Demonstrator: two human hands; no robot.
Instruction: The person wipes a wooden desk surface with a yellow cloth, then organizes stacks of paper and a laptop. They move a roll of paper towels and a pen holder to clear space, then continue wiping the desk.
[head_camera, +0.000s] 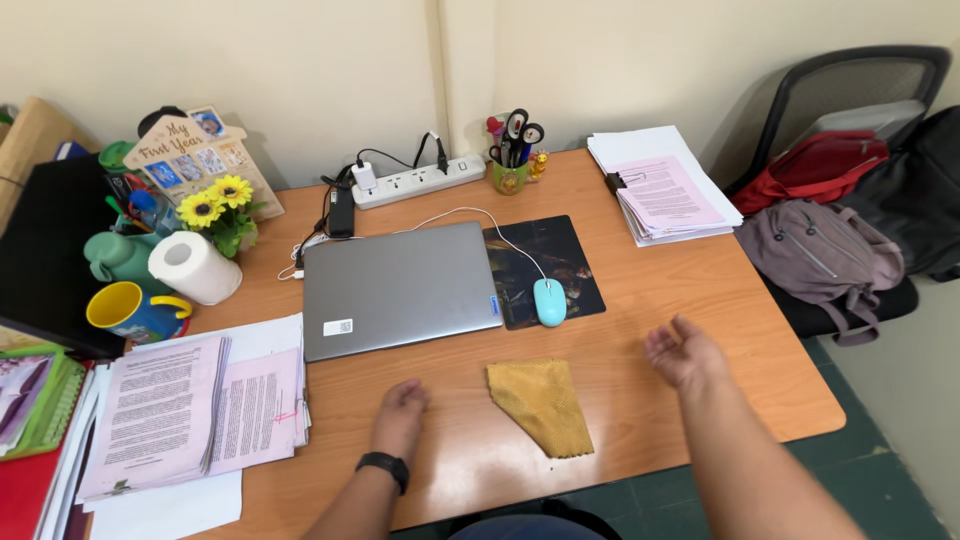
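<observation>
The yellow cloth (541, 405) lay flat on the worktop (690, 290) between both hands, within easy reach. The left hand (402, 412) rested knuckles-up beside it, fingers seemingly curled loosely, holding nothing. The right hand (684, 352) hovered open and empty, palm turned inward, near the cloth.

A wooden desk (690, 290) is seen from above. At the lower centre, the left hand (401, 412) is laid loosely curled on the desktop, just left of a folded yellow cloth (541, 402) — not touching it. The right hand (683, 351) is held open, palm up, to the cloth's right. A closed grey laptop (398, 288) and a light-blue mouse (549, 301) on a dark mouse pad (560, 255) are placed behind — towards the frame's centre.
</observation>
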